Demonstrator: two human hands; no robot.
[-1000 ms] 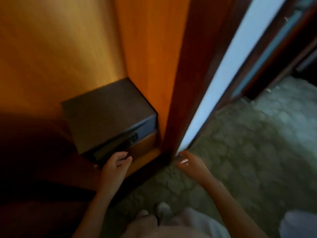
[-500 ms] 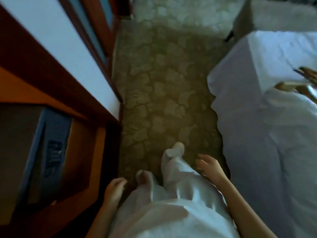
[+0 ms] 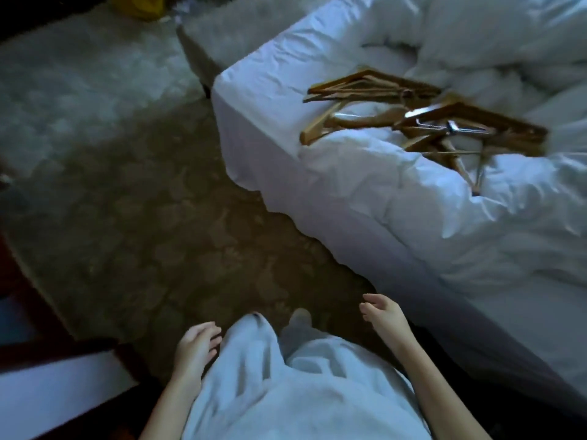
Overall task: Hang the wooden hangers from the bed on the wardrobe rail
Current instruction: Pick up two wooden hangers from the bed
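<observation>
- Patterned carpet [image 3: 127,217] covers the left and middle of the view, leaving an open strip of floor between the bed and a dark wooden frame [image 3: 63,350] at lower left.
- The bed [image 3: 254,122], under a white sheet, takes up the right side. Its corner points toward upper middle, and its long side edge runs diagonally down to the lower right.
- A rumpled white duvet [image 3: 444,223] spills over that side edge.
- The person's pale garment [image 3: 286,392] fills the bottom centre, standing on the open strip just beside the bed's side.
- A pale fuzzy bench [image 3: 254,30] sits beyond the bed's corner. Whether they touch is unclear.
- The wooden hangers [image 3: 413,119] lie in a tangled heap on top of the bed near its corner, set back from the side edge and partly on the duvet folds.
- The left hand [image 3: 197,344] hangs beside the garment, fingers loosely extended, holding nothing.
- The right hand [image 3: 382,314] is out near the bed's side edge, fingers relaxed and empty, well short of the hangers.
</observation>
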